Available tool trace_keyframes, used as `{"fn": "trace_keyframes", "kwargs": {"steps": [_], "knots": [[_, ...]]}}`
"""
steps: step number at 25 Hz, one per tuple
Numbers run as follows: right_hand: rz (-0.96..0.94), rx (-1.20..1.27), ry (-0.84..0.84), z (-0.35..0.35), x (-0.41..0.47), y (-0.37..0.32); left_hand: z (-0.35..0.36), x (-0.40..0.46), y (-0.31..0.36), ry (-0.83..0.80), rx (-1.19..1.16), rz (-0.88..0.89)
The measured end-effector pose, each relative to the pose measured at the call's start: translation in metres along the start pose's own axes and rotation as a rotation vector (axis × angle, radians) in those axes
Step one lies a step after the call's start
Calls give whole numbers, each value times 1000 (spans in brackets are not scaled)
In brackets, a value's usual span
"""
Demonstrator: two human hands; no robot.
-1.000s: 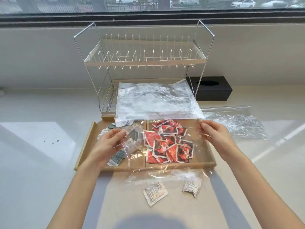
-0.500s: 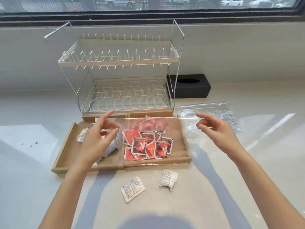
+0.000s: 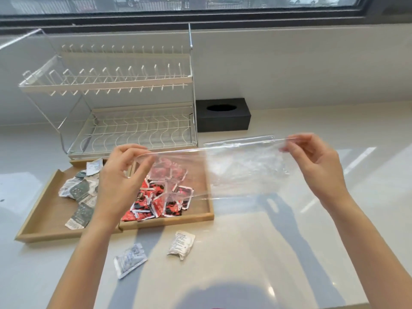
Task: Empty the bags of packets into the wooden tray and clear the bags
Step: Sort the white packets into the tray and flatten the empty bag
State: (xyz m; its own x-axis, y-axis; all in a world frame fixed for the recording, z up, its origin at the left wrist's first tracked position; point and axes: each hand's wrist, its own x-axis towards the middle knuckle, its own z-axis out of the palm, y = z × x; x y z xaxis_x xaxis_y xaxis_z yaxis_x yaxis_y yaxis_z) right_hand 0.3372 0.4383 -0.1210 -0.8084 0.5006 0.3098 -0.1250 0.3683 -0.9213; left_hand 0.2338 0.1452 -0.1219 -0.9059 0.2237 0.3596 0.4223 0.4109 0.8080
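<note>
Daylight from the window (image 3: 200,5) brightens the counter (image 3: 289,253); glare patches, soft arm shadows, wide-angle bowing at edges, slight blur.

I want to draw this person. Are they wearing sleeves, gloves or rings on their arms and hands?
No. Both forearms are bare right down to the picture's edge, with no sleeves showing. The left hand and the right hand have no gloves, and I see no rings, watch or bracelet.

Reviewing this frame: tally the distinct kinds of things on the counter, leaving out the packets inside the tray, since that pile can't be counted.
Clear bags: 2, one held, one lying behind it
Loose packets on the counter: 2
Wooden tray: 1
Dish rack: 1
Black box: 1
Total: 7
</note>
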Motion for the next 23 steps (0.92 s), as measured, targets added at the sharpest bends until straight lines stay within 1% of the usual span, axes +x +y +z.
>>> {"fn": "trace_keyframes", "kwargs": {"steps": [4, 7, 11, 14, 18, 23], "knots": [[-18, 80, 71, -31, 19, 12, 42, 3, 22, 0, -212, -33], [24, 5, 90, -49, 29, 34, 77, 6, 28, -8, -216, -69], [123, -113, 44, -67, 48, 68, 122, 19, 20, -39, -178, -188], [221, -182, -41, -74, 68, 93, 153, 32, 16, -95, -104, -224], [303, -203, -126, -67, 103, 117, 189, 59, 8, -204, 104, -296], [302, -316, -238, -40, 151, 152, 230, 96, -19, -270, 274, -409]]}}
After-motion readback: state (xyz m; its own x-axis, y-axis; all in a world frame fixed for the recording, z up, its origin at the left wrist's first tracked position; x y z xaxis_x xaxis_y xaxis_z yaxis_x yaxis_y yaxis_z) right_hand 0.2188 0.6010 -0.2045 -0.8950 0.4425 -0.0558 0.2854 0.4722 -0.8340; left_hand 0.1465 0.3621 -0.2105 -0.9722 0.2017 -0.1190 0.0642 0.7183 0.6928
